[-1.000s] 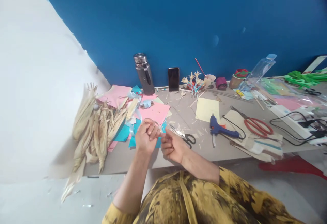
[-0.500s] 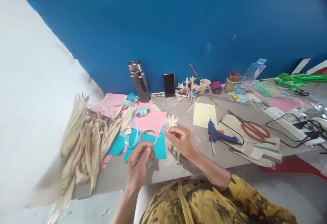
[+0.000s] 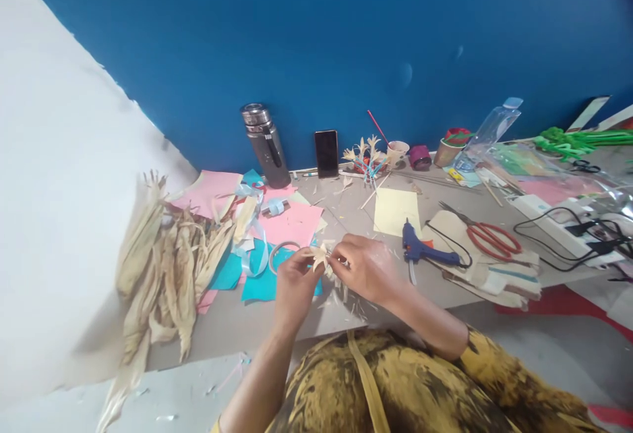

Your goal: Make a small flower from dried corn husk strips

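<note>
A small pale husk flower [image 3: 320, 258] with pointed petals is pinched between my two hands, above the front part of the table. My left hand [image 3: 295, 288] has its fingertips closed on the petals from the left. From the right, my right hand [image 3: 366, 267] is closed at the flower's side, thumb and forefinger pressed together; its stem is hidden. A ring-shaped roll [image 3: 271, 260] lies on the blue paper [image 3: 262, 285] just behind my left hand. Husk scraps [image 3: 341, 288] are scattered below my right hand.
Dried corn husks [image 3: 163, 281] lie at left. A flask [image 3: 267, 146] and phone [image 3: 326, 153] stand by the wall, beside finished-looking husk flowers [image 3: 368, 159] and a paper cup [image 3: 397, 153]. At right are a blue glue gun [image 3: 428, 252], red-handled scissors [image 3: 492, 238] and a power strip [image 3: 548, 229].
My left hand has moved right, away from the ring-shaped roll, and now grips the flower. The flower, in my right hand, has come down and slightly left. The view has shifted slightly.
</note>
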`<state>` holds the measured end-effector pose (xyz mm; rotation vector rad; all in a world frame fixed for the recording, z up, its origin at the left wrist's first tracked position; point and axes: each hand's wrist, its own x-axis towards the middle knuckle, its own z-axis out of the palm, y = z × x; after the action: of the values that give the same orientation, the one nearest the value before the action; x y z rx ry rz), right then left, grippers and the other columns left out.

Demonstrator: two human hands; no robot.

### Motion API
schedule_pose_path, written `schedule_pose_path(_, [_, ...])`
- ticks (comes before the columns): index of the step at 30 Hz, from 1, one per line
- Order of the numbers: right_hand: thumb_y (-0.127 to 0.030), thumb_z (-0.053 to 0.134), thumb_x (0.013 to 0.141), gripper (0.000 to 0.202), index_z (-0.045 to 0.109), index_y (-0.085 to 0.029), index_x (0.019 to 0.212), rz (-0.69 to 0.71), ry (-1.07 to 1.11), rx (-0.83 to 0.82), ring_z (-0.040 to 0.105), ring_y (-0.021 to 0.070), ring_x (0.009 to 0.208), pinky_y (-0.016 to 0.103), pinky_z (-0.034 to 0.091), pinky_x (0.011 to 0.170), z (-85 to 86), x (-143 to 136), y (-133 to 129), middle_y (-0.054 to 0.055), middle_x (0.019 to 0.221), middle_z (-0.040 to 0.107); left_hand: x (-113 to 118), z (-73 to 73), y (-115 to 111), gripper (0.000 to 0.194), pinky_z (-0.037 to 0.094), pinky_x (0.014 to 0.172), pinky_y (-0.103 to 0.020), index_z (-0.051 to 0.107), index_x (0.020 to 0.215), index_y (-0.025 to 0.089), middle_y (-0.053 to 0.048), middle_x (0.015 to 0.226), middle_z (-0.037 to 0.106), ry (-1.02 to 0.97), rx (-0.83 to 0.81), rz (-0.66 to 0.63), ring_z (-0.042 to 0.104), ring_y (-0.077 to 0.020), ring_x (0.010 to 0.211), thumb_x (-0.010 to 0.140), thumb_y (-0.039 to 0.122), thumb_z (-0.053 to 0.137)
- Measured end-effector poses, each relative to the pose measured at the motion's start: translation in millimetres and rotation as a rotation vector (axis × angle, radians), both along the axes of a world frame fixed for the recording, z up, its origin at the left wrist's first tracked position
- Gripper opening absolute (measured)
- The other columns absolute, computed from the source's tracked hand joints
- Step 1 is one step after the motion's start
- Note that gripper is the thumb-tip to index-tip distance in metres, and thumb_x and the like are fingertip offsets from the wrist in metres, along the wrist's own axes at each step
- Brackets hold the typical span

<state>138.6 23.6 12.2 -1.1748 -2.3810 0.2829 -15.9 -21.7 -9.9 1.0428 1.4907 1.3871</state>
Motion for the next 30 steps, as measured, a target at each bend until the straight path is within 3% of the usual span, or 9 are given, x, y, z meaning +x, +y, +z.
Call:
schedule_pose_path(7, [-0.016,0.062,0.086,0.015,0.07,-0.018,0.073,0.028,-0.02,-0.136,0.059,0.0131,0.068,0.027,0.026,0.058,9.8,7.0,-1.9,0.002,0.075,0.068,7.4,-8.9,-3.3,0.02,0.044,0.065,-0.027,0.074,0.073,0.018,-0.001,0.071,0.066,-0.213,-0.071,-0.014,0.054,-0.0146,0.067,0.067,0.035,0.082])
schedule_pose_path(15, [-0.015,0.062,0.085,0.01,0.069,-0.019,0.079,0.111,0.185,-0.314,0.058,0.0121,0.068,0.024,0.03,0.061,0.4,1.9,-6.6,0.0,0.076,0.069,8.8,-1.1,-6.6,0.015,0.045,0.065,-0.026,0.064,0.062,0.017,0.001,0.068,0.059,-0.59,-0.053,-0.038,0.053,-0.0111,0.062,0.068,0.023,0.077])
schedule_pose_path(22, [-0.022,0.06,0.087,0.014,0.068,-0.019,0.077,0.073,0.28,-0.457,0.051,0.0103,0.057,0.023,0.031,0.057,-11.2,0.1,-12.5,-0.002,0.067,0.067,11.3,-4.6,-4.5,0.018,0.042,0.061,-0.023,0.061,0.058,0.016,0.002,0.067,0.057,-0.645,-0.079,0.011,0.05,-0.0092,0.062,0.065,0.021,0.077])
schedule_pose_path(30, [-0.028,0.059,0.084,0.017,0.065,-0.016,0.073,0.077,0.537,-0.76,0.055,0.0113,0.059,0.021,0.037,0.055,-19.6,-1.7,-14.4,-0.001,0.068,0.066,13.9,-2.7,-5.1,0.019,0.041,0.06,-0.023,0.063,0.065,0.016,0.002,0.068,0.061,-0.69,-0.114,0.008,0.052,-0.0095,0.061,0.064,0.024,0.08])
